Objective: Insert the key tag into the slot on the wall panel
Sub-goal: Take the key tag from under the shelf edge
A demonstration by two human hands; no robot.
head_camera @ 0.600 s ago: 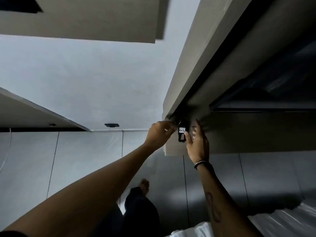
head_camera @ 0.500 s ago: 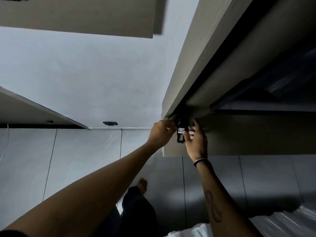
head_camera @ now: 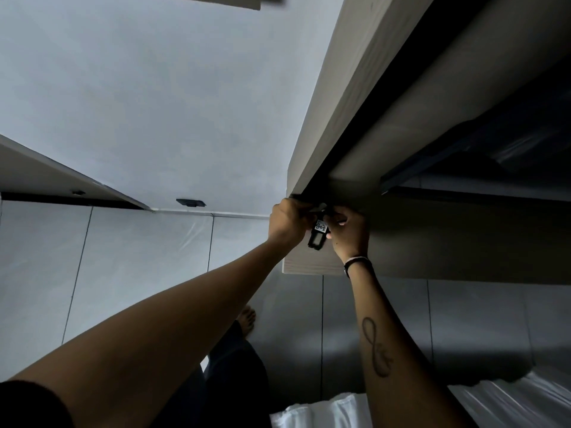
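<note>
A black key tag [head_camera: 318, 239] with a white "407" label hangs against the pale wooden wall panel [head_camera: 306, 267], just under a dark gap in the panel. My left hand [head_camera: 287, 223] is closed around the tag's upper end, where a small metal piece shows. My right hand [head_camera: 350, 234], with a band on its wrist, presses its curled fingers on the tag's right side. The slot itself is hidden behind my fingers and the tag.
A small black plate [head_camera: 190, 202] sits low on the white wall to the left. Grey floor tiles [head_camera: 139, 257] lie below, with my bare foot [head_camera: 247, 316] on them. White bedding [head_camera: 525, 403] fills the lower right corner. Dark shelves [head_camera: 463, 186] run off to the right.
My right hand's fingers, spread beside the tag before, have curled onto it. Both hands and the tag sit slightly closer against the panel's dark gap.
</note>
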